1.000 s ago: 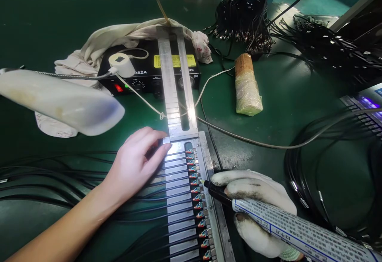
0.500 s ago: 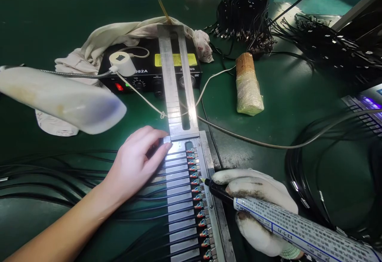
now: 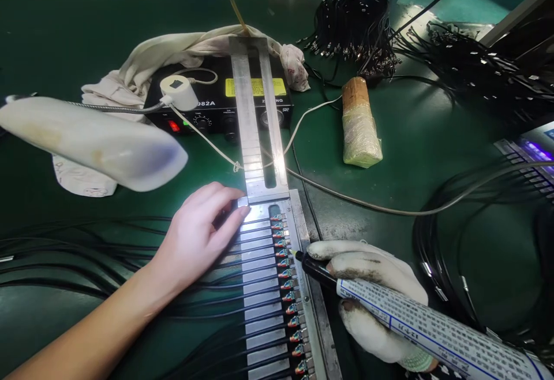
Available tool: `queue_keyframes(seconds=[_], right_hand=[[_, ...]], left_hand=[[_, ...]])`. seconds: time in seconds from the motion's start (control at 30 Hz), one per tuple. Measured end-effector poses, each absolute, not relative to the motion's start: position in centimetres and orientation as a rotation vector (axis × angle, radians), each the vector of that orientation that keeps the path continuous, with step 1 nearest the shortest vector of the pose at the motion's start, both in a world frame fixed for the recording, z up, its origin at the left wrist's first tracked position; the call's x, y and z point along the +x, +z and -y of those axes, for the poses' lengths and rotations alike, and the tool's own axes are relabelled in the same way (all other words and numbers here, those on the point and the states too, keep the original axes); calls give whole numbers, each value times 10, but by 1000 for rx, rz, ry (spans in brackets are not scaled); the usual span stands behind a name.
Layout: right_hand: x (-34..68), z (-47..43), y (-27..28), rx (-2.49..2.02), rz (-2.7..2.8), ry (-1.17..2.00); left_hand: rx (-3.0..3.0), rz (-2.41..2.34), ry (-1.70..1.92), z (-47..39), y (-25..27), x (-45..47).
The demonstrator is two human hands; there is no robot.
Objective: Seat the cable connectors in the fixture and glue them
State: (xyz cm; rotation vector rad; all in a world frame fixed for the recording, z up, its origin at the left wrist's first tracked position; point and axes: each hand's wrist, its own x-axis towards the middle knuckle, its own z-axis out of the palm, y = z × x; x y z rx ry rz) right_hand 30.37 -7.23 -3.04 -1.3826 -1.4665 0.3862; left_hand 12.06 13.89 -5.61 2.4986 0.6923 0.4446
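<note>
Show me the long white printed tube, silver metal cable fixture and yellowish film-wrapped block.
Long white printed tube (image 3: 433, 332), head view: middle of printed side.
Silver metal cable fixture (image 3: 258, 212), head view: bare metal surface.
Yellowish film-wrapped block (image 3: 359, 127), head view: wrapped middle.

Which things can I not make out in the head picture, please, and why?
All in the head view:
Rear end of the tube in the right hand: cut off at the lower right.
Near end of the metal fixture: cut off by the bottom edge.
Whatever stands before "982A" on the black box: hidden by the white switch.
Print on the yellow label: too small, partly behind the metal frame.
</note>
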Motion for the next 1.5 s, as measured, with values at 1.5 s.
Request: queue_keyframes(seconds=[1.5], right_hand=[[301, 75, -25, -1354, 1496, 339]], left_hand=[[2501, -707, 423, -138, -55, 122]])
